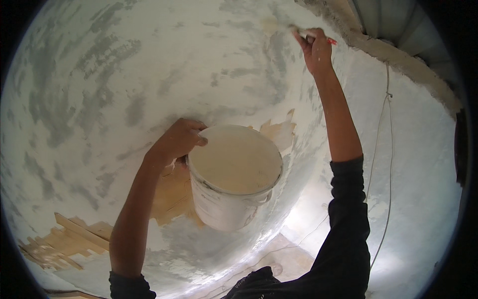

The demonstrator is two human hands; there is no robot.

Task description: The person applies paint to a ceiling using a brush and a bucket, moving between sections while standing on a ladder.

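Two hands busy: left hand (177, 141) clamps bucket (234, 177) rim, full of paint, likely heavy, sloshy; grip rim firmly. Right hand (316, 49) clenched on brush (304, 33), light, stiff, raised on wall (99, 74).

Both forearms are bare below dark, near-black long sleeves (348, 219) pushed up toward the elbows, and more of the same dark clothing (259, 286) shows at the lower edge.

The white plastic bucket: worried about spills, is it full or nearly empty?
Nearly full: in the white plastic bucket, held at the rim by the left hand, pale paint sits just below the rim.
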